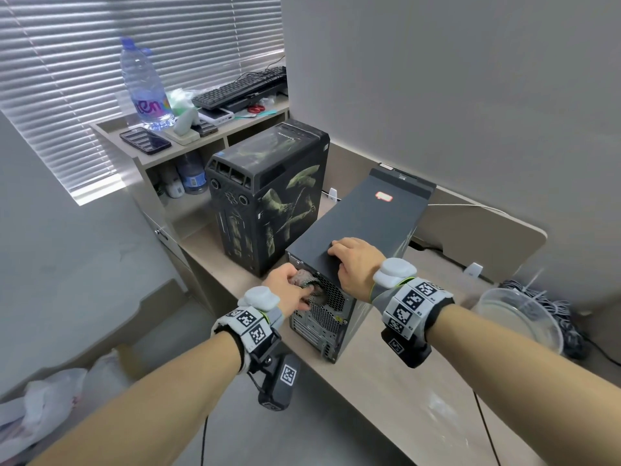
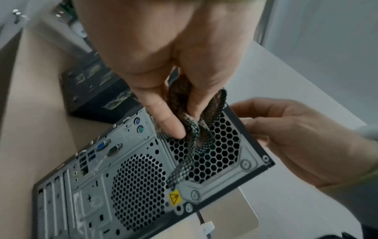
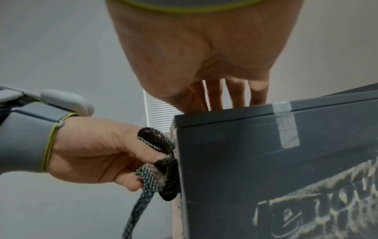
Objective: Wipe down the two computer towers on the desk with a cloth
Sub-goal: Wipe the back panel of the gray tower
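Left hand (image 1: pixel 289 290) pinches bunched cloth (image 2: pixel 190 129) against near tower (image 1: pixel 363 227) rear grille, under fingertips. Right hand (image 1: pixel 356 264) flat, fingers extended, steadying top. Light strokes advised; avoid snagging mesh. Tower 2 (image 1: pixel 268 193) beyond.

Head looks down; wrist views (blurred) share tower's (image 2: pixel 143 169) rear.

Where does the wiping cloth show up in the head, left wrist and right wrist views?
Head: the cloth sits at centre, bunched in the left hand against the nearer tower's rear panel.
Left wrist: cloth at centre, pinched over the honeycomb vent, a strip hanging down.
Right wrist: cloth left of centre, pressed to the tower's rear edge.
Shared landmark: the right hand resting on the tower's top rear edge.
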Motion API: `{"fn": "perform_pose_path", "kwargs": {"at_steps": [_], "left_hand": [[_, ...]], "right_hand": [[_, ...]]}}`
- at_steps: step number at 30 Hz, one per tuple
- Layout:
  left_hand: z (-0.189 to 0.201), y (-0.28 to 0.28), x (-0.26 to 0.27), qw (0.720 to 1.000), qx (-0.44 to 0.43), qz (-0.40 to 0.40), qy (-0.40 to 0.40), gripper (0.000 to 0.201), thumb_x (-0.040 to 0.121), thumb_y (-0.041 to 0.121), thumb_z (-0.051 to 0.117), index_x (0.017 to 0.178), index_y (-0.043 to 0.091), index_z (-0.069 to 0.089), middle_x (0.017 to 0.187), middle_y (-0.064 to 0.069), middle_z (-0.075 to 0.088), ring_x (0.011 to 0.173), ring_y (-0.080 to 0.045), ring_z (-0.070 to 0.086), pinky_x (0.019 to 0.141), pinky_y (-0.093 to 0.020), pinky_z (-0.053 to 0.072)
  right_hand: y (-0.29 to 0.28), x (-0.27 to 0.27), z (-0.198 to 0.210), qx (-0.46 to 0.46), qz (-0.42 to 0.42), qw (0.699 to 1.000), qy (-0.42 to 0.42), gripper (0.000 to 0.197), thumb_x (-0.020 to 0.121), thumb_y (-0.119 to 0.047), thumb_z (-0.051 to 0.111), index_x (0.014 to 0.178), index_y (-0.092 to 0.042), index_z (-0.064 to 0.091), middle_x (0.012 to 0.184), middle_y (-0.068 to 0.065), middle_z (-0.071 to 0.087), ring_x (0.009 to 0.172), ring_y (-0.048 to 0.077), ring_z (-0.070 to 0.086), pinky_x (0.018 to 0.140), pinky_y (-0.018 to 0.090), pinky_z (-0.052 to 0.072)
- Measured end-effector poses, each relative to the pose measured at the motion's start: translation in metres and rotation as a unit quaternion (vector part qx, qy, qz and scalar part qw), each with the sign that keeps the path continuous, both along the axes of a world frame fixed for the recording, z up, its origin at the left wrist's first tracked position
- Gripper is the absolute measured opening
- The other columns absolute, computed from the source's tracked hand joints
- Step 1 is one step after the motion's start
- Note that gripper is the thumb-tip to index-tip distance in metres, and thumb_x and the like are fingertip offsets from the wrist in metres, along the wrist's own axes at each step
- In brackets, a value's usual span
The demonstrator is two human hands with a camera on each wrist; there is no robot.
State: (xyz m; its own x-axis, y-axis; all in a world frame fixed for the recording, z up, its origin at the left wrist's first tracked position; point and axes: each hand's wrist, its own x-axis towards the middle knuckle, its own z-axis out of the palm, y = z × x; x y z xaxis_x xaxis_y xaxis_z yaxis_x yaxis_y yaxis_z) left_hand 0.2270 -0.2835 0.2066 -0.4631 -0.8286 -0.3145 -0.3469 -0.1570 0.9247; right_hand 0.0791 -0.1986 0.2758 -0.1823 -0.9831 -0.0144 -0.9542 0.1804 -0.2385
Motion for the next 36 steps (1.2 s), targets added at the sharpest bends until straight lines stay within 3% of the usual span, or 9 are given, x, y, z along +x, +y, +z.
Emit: {"fn": "perform_pose_path", "kwargs": {"at_steps": [7,12,15,18,21,24,29,32,36], "left_hand": [[0.015,-0.018,0.001,0.994,-0.007,0.103,0.037,0.038,0.086,-0.019,0.055,0.071,0.009,0.035,0.078,-0.013,0.047,0.064,-0.025,0.058,0.04,-0.031,0.054],[-0.008,0.012,-0.007,0.999,0.007,-0.011,-0.043,0.031,0.082,-0.002,0.071,0.069,0.011,0.046,0.066,-0.008,0.061,0.05,-0.025,0.064,0.068,-0.055,0.058],[-0.001,0.003,0.0,1.0,-0.007,0.0,-0.02,0.035,0.086,-0.009,0.063,0.067,0.011,0.041,0.068,-0.006,0.054,0.059,-0.022,0.067,0.059,-0.042,0.057],[0.015,-0.02,0.007,0.995,-0.02,0.097,0.032,0.035,0.087,-0.015,0.056,0.068,0.009,0.038,0.076,-0.012,0.056,0.047,-0.01,0.064,0.045,-0.032,0.053],[0.02,-0.028,0.005,0.991,-0.002,0.131,0.034,0.029,0.085,-0.012,0.063,0.075,0.008,0.045,0.08,-0.013,0.059,0.046,-0.02,0.064,0.044,-0.027,0.055],[0.005,-0.009,-0.004,0.998,0.038,0.059,0.007,0.026,0.085,-0.01,0.064,0.077,0.008,0.047,0.081,-0.013,0.06,0.058,-0.028,0.064,0.048,-0.031,0.057],[-0.014,0.017,-0.012,0.995,0.032,-0.054,-0.08,0.033,0.082,-0.003,0.071,0.07,0.011,0.044,0.069,-0.007,0.055,0.052,-0.024,0.059,0.047,-0.031,0.057],[-0.01,-0.001,-0.004,0.998,-0.003,-0.008,-0.063,0.035,0.083,-0.005,0.068,0.069,0.012,0.041,0.073,-0.009,0.052,0.06,-0.025,0.059,0.053,-0.034,0.057],[-0.012,-0.031,0.003,0.993,-0.021,0.105,-0.039,0.033,0.084,-0.009,0.066,0.07,0.011,0.043,0.08,-0.016,0.057,0.059,-0.024,0.059,0.045,-0.028,0.054]], "right_hand": [[0.005,0.0,0.003,-0.005,0.007,1.0,-0.007,0.043,0.084,-0.005,0.046,0.126,-0.01,0.058,0.132,0.006,0.057,0.124,0.028,0.046,0.102,0.036,0.04],[0.004,-0.002,0.001,-0.014,0.011,1.0,0.001,0.043,0.082,-0.005,0.047,0.123,-0.01,0.06,0.129,0.005,0.059,0.121,0.028,0.049,0.1,0.037,0.042],[0.004,-0.004,0.001,-0.018,0.016,1.0,0.0,0.041,0.082,-0.005,0.047,0.121,-0.01,0.061,0.127,0.005,0.061,0.118,0.028,0.05,0.096,0.037,0.044],[0.005,-0.003,0.002,-0.016,0.016,1.0,-0.003,0.04,0.084,-0.005,0.046,0.122,-0.011,0.061,0.128,0.005,0.061,0.119,0.027,0.05,0.097,0.037,0.044],[0.005,-0.002,0.002,-0.019,0.015,1.0,-0.005,0.04,0.085,-0.005,0.045,0.122,-0.01,0.06,0.128,0.005,0.06,0.12,0.028,0.049,0.097,0.038,0.044],[0.004,-0.003,0.001,-0.018,0.014,1.0,-0.003,0.04,0.083,-0.006,0.045,0.12,-0.011,0.061,0.126,0.005,0.061,0.118,0.028,0.05,0.096,0.037,0.045],[0.004,-0.005,0.001,-0.009,0.018,1.0,-0.001,0.04,0.083,-0.006,0.044,0.12,-0.011,0.06,0.122,0.003,0.062,0.116,0.026,0.05,0.094,0.033,0.044],[0.005,-0.006,0.002,-0.006,0.023,1.0,-0.001,0.038,0.085,-0.005,0.043,0.12,-0.01,0.059,0.123,0.004,0.061,0.116,0.027,0.049,0.093,0.031,0.042],[0.007,-0.005,0.003,0.003,0.022,1.0,-0.003,0.04,0.088,-0.007,0.042,0.125,-0.011,0.057,0.131,0.004,0.058,0.124,0.027,0.045,0.1,0.034,0.04]]}}
